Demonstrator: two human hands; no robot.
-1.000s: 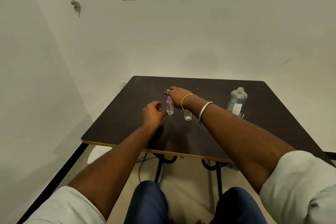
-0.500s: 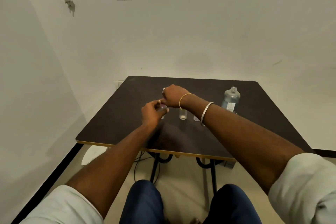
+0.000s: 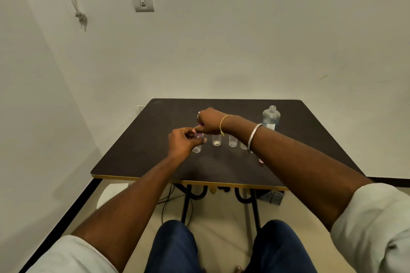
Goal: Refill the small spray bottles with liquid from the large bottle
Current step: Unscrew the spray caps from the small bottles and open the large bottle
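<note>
On the dark table (image 3: 137, 157) my left hand (image 3: 182, 142) grips a small clear spray bottle (image 3: 197, 148) by its body. My right hand (image 3: 209, 121) reaches across and pinches the bottle's purple spray cap (image 3: 200, 134) from above. Two more small clear bottles (image 3: 216, 140) (image 3: 233, 141) stand uncapped in a row to the right, and a third (image 3: 243, 145) is partly hidden behind my right wrist. The large clear bottle (image 3: 271, 117), open at the neck and part filled, stands at the back right.
A small pinkish cap (image 3: 261, 160) lies on the table under my right forearm. The wall rises just behind the table. Cables and a grey basket (image 3: 271, 197) lie on the floor under the table, with my knees below its near edge.
My right hand has come down over the purple-capped bottle and closed on its cap, while my left hand closed round the bottle's body. The camera tilted, so more small bottles show.
</note>
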